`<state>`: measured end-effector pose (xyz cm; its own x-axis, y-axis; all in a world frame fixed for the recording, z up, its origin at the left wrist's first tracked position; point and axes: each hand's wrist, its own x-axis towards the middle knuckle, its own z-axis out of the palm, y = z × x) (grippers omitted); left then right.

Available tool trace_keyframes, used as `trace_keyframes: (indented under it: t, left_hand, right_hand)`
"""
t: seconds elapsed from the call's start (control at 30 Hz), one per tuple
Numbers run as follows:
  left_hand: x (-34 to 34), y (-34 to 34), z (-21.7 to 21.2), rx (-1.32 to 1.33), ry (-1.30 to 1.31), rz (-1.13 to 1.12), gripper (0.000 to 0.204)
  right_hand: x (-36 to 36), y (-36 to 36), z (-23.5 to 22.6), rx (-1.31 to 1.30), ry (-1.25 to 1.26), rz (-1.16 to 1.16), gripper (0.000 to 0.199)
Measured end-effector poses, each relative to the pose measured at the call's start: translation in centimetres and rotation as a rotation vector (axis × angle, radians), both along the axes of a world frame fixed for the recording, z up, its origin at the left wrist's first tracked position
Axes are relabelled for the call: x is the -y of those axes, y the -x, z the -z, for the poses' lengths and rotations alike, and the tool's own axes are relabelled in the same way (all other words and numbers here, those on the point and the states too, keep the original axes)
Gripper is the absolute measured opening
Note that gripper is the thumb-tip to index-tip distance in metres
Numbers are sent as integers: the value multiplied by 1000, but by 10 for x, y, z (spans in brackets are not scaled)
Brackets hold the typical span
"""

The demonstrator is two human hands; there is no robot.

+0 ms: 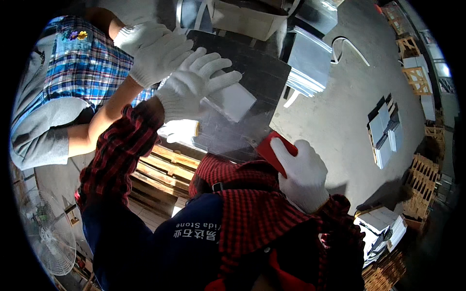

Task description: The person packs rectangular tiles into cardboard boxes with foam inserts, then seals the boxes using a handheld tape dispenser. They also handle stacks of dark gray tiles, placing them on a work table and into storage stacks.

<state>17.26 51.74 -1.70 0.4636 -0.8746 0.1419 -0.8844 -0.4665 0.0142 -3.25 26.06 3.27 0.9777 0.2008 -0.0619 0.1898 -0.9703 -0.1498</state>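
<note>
Red block (273, 151) gripped in right hand (303, 177), left hand (194, 85) open flat on dark slab (242, 97): wiping stage, seemingly; next stroke needs slab steadied.

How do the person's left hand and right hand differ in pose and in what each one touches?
The left hand lies flat with fingers spread on the dark sheet; the right hand is curled, gripping a red block. The left reaches farther out; the right sits at the sheet's near edge. Both wear white knit gloves.
</note>
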Motion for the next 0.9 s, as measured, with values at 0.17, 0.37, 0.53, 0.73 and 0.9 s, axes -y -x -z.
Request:
trace_keyframes:
  t: [0.17, 0.37, 0.53, 0.73, 0.9]
  left_hand:
    - [19, 41, -11, -308, 242, -74, 85]
    - [52, 53, 0, 14, 483, -116, 41]
    - [56, 54, 21, 177, 746, -63, 36]
    - [69, 67, 68, 606, 852, -338, 29]
    - [76, 118, 61, 328, 647, -443, 53]
  right_hand:
    - [-28, -28, -12, -102, 206, -102, 42]
    - [-3, -22, 30, -227, 349, -246, 22]
    - [107, -11, 110, -391, 299, -80, 18]
    - [103, -105, 111, -168, 44, 223, 37]
    - [170, -150, 211, -227, -907, 319, 57]
